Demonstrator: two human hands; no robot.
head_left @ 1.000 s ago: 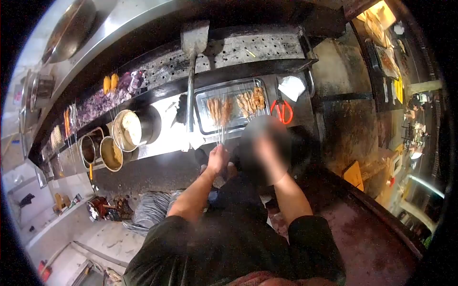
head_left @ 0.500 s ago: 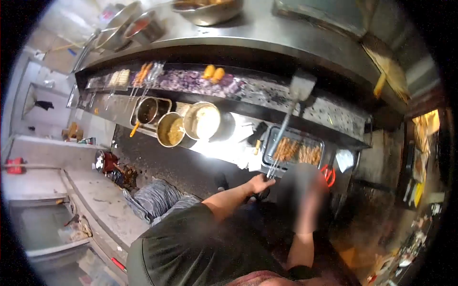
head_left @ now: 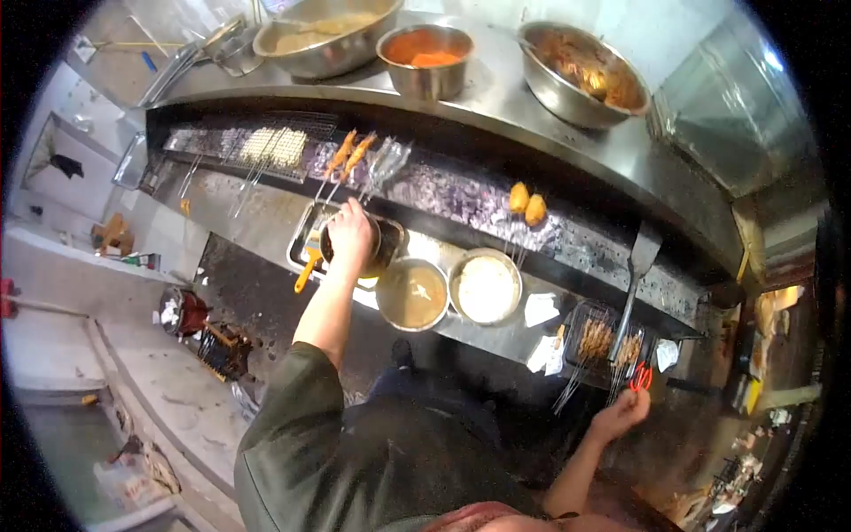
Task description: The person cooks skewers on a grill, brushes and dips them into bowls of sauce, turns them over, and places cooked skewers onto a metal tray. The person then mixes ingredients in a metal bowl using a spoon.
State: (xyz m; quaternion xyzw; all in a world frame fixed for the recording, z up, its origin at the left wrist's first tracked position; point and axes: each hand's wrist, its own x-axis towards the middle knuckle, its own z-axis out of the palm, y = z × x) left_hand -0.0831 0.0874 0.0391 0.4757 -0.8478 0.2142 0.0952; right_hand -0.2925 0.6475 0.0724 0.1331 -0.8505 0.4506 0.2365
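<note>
Grip likely light, stiff orange skewers [head_left: 339,155] by bare ends; cannot tell left hand [head_left: 350,235] or right hand [head_left: 625,410] fingers' closure.

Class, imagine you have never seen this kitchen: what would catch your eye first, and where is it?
Probably the long bed of purplish coals across the upper middle, with two yellow pieces over its right part. Above it, a metal pot with vivid orange-red contents stands on the steel shelf. At lower right, red-handled scissors show near the person's right hand.
</note>
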